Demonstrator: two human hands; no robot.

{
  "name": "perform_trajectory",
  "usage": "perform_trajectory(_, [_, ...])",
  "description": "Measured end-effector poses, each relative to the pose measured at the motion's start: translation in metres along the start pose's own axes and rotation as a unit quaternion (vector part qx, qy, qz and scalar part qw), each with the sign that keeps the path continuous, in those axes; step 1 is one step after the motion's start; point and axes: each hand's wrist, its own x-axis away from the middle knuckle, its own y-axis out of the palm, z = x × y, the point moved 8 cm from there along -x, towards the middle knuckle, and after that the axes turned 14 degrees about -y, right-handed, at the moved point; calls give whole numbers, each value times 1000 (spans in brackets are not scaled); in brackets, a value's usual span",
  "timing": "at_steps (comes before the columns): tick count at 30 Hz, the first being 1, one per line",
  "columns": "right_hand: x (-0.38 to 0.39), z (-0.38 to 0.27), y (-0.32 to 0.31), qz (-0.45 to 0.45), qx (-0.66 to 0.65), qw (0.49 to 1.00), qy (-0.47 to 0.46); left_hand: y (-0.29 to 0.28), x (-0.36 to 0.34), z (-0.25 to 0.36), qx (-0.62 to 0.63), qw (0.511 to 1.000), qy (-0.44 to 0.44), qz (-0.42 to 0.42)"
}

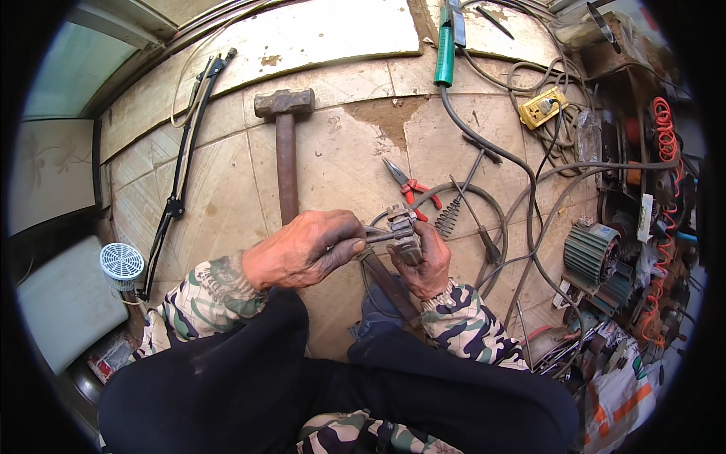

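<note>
Above my knees, my left hand (310,246) is closed, with thumb and fingers pinching a thin metal rod (383,237). The far end of that rod meets a small dark metal block (405,236) with notched edges. My right hand (428,263) is wrapped round this block from the right side. Fingers cover part of the block, so its exact kind is hard to make out. Just beyond it on the floor lie red-handled pliers (414,187) and a dark coil spring (448,219). A sledgehammer (286,151) stretches along the floor ahead of my left hand.
A dark-handled screwdriver (491,246) lies to the right. Farther off are a green-handled welding holder (445,60), looping cables, and a yellow socket box (541,109). A green motor (591,253) and red coiled hose (662,125) crowd the right; a black folding arm (180,174) lies left.
</note>
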Motion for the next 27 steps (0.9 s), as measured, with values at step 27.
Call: perform_trajectory(27, [-33,25,27,109,-147,969,167,39,-56,-50,47,998,-42,14])
